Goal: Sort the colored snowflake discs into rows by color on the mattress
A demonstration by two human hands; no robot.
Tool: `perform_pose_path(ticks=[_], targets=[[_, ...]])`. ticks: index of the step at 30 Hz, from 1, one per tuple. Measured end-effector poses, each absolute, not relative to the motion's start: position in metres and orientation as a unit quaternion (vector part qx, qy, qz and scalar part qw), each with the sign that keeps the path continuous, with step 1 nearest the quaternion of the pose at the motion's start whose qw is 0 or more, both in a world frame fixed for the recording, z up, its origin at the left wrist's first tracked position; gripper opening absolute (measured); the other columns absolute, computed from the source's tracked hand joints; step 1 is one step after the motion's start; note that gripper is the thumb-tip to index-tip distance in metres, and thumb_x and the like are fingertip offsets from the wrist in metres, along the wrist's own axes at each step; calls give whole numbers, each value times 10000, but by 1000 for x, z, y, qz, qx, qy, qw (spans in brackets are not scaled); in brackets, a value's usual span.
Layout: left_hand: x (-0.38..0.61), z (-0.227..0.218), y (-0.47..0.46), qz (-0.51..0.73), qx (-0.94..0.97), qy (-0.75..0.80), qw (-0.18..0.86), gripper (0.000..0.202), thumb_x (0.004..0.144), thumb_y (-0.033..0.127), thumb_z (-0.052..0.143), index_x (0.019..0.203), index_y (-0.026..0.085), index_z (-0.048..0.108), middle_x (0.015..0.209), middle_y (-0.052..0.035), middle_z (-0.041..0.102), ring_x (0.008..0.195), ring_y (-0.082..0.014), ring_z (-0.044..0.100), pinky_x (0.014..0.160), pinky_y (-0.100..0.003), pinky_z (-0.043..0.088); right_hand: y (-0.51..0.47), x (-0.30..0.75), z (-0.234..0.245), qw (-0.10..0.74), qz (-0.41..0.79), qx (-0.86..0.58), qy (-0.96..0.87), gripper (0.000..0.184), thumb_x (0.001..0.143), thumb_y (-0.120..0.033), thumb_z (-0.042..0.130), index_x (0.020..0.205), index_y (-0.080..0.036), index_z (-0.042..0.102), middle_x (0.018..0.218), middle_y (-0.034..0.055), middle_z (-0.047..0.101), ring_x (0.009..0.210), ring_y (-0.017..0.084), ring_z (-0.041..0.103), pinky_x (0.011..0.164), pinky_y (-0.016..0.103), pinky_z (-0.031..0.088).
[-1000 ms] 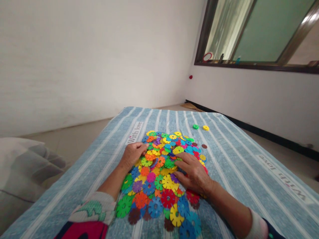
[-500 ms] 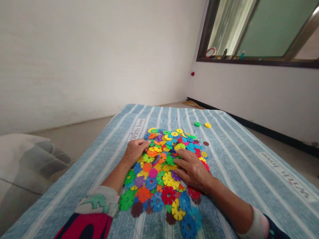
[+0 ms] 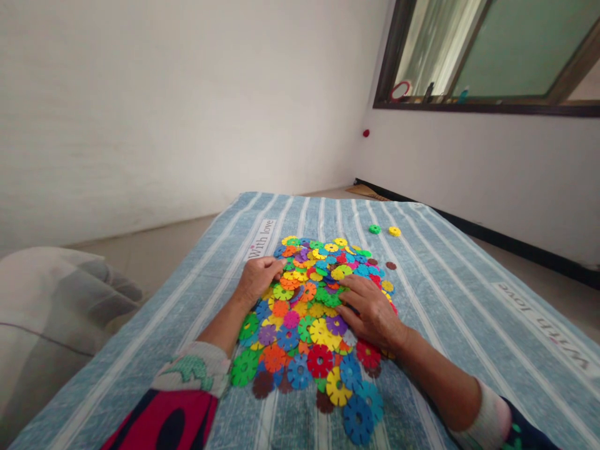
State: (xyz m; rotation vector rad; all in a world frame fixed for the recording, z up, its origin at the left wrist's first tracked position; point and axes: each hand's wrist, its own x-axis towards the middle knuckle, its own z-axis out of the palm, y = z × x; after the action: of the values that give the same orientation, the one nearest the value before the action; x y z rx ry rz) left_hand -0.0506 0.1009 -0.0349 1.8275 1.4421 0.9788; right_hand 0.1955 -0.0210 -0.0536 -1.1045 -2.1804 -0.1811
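Note:
A wide heap of notched plastic discs [image 3: 291,319] in many colours lies on the striped cloth. At its left edge rests my left hand [image 3: 259,276], thumb and fingers closed together; whatever is between them is hidden. My right hand [image 3: 372,310] lies palm down over the right side of the heap, fingers a little apart and bent, touching the discs. Just left of its thumb is a purple disc [image 3: 336,325], and beyond its fingertips a yellow-green disc [image 3: 342,272]. A large red disc [image 3: 320,360] lies flat near the front.
Beyond the heap stand a green stack of discs [image 3: 374,229] and a yellow stack [image 3: 394,231]. One brown disc [image 3: 390,265] lies apart on the right. The blue striped cloth [image 3: 450,300] covers the surface. Grey-white fabric [image 3: 51,300] bulges at the left. A window is at upper right.
My right hand has slid slightly to the right, showing more of the purple disc. My left hand stays at the heap's edge. The whole view has shifted a little.

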Motion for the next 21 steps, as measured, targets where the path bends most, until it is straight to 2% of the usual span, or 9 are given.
perform_pose_path(ticks=[7, 14, 21], targets=[[-50, -32, 99, 371, 688, 546, 302, 415, 712, 526, 539, 490, 178, 580, 493, 3, 589, 505, -124, 481, 555, -247, 368, -20, 200, -55, 344, -58, -421, -837, 97, 902, -232, 542, 846, -186, 607, 1078, 135, 627, 1094, 274, 549, 946, 464, 456], [-50, -33, 99, 378, 684, 545, 305, 426, 672, 564, 583, 494, 177, 583, 487, 3, 586, 513, -128, 502, 549, -241, 371, -19, 204, -53, 347, -68, -414, -839, 131, 872, -207, 552, 751, -194, 602, 1041, 123, 637, 1038, 267, 575, 891, 441, 473], [-51, -35, 103, 370, 692, 546, 294, 427, 677, 561, 576, 486, 178, 577, 483, 8, 581, 499, -123, 493, 541, -241, 359, -12, 214, -52, 400, -42, -431, -808, 94, 852, -202, 556, 781, -206, 617, 1052, 113, 651, 1060, 263, 580, 919, 447, 461]])
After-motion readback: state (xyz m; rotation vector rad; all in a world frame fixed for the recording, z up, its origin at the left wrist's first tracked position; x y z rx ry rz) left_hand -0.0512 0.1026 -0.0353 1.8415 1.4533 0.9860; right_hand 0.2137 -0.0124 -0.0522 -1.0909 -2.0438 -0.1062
